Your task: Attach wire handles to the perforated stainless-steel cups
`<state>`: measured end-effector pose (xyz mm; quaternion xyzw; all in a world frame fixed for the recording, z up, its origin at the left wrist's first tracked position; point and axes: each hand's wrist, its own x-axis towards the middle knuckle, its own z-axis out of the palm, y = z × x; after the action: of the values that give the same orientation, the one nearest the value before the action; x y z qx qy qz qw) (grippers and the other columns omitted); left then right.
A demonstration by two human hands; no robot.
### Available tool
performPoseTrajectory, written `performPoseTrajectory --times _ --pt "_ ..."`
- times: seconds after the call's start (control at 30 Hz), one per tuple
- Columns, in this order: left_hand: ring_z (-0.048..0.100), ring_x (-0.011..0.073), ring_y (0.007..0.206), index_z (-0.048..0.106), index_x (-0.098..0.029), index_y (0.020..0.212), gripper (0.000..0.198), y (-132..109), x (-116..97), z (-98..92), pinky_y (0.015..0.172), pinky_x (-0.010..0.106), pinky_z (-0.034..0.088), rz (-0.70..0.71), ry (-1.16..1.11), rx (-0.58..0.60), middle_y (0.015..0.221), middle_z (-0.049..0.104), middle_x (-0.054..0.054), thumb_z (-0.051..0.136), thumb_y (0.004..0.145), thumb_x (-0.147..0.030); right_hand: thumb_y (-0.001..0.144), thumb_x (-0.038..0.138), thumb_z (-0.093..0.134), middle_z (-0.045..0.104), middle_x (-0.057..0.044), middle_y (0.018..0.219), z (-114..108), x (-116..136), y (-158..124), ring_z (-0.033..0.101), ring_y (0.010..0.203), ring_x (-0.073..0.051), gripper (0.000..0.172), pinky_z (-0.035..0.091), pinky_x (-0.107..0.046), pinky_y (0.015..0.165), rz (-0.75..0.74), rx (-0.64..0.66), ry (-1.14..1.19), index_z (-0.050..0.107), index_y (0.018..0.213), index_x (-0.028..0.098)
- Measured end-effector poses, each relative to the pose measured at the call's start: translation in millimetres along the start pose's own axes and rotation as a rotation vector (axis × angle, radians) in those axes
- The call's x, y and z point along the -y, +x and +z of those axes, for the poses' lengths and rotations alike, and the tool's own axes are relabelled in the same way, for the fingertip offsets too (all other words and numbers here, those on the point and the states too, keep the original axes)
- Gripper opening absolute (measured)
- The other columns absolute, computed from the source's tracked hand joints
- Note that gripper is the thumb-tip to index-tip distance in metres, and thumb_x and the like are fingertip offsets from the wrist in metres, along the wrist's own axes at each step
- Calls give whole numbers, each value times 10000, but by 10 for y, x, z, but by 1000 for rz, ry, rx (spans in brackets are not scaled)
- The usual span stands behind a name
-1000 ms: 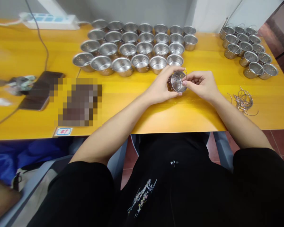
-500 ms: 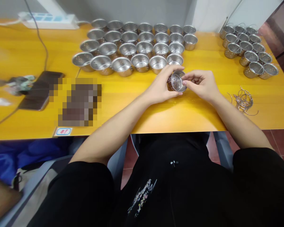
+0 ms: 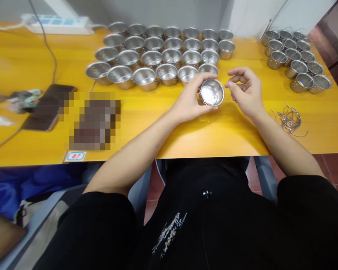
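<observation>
1. The left hand (image 3: 189,104) is clamped on a perforated steel cup (image 3: 212,93). Its fingers wrap the far wall and its thumb sits on the near side, lifting the cup just off the yellow table (image 3: 163,129).
2. The cup is tipped, so its axis runs from the left palm toward the viewer and a little to the right. Its open mouth and holed bottom both show.
3. The right hand (image 3: 246,93) lies just to the right of the cup, level with its rim and not touching it. Its fingers are loosely curled and the thumb and forefinger are apart. I cannot tell whether they hold a thin wire.
4. Of the 2 hands, only the left touches the cup.
5. Just beyond the cup stands a block of like cups (image 3: 163,52) in rows, the nearest almost touching the left fingers.
6. Well to the cup's right lies a heap of wire rings (image 3: 290,120), past the right wrist.
7. Farther right and back from the cup is a smaller cluster of cups (image 3: 295,56).
</observation>
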<state>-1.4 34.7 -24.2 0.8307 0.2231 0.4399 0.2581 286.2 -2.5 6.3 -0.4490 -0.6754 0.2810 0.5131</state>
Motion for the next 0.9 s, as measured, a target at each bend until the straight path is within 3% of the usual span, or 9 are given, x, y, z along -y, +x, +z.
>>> performPoseTrajectory --times 0.17,0.27,0.37,0.43,0.53,0.6,0.67,0.77,0.9 --pt "660 539 1782 597 -427 1821 1358 59 107 4 1451 740 601 -41 26 -147 1895 667 162 828 783 -1273 1087 740 921 825 -95 1192 26 -75 22 728 841 -248 511 662 -437 754 -6 77 -77 843 1333 299" --pt "612 470 1811 538 -529 1827 1235 157 206 -90 1490 722 571 -21 21 -331 1909 645 76 733 864 -1277 1102 589 877 859 -120 1188 83 22 -42 778 915 -282 365 704 -505 900 -35 143 -123 883 1251 256" --pt "699 424 1635 562 -576 1768 1131 238 327 -250 1412 711 623 221 -55 -577 1755 717 10 755 878 -1247 1094 505 828 902 -155 1249 144 105 -119 823 1039 -338 317 728 -581 1029 -72 216 -185 918 1240 237" --pt "721 403 1507 538 -582 1786 1135 255 377 -362 1317 678 663 231 -89 -581 1757 714 0 786 881 -1220 1111 521 798 915 -183 1357 193 120 -157 842 1164 -394 393 734 -639 1093 -112 277 -229 934 1344 235" --pt "642 390 1538 442 -561 1798 1053 243 366 -482 1323 663 632 129 1 -573 1844 635 -5 617 997 -1221 1195 607 719 860 -219 1666 305 122 -188 781 1521 -487 596 624 -772 1357 -229 413 -308 871 1639 240" --pt "647 371 1501 445 -570 1780 963 236 310 -510 1286 629 645 154 7 -621 1807 645 -6 617 1048 -1173 1256 627 638 700 -222 1935 408 150 -202 631 1764 -530 691 462 -844 1495 -315 552 -377 769 1820 250" --pt "695 344 1427 506 -573 1762 915 233 221 -499 1231 585 680 240 -28 -634 1747 679 -13 697 1052 -1118 1296 566 570 495 -190 2110 512 207 -216 462 1915 -556 699 387 -883 1515 -379 712 -442 680 1928 287" --pt "758 350 1382 588 -557 1742 1010 212 22 -426 1174 572 728 303 -25 -571 1705 705 -2 748 947 -1159 1279 423 586 384 -127 2172 617 301 -234 322 2005 -544 746 316 -861 1553 -457 858 -479 566 2021 351" --pt "758 438 1506 525 -618 1697 946 160 -255 -282 1262 674 707 36 136 -466 1741 706 43 583 959 -1206 1239 357 613 409 -133 2161 651 354 -248 348 1995 -542 831 274 -831 1581 -468 898 -501 498 2062 329"
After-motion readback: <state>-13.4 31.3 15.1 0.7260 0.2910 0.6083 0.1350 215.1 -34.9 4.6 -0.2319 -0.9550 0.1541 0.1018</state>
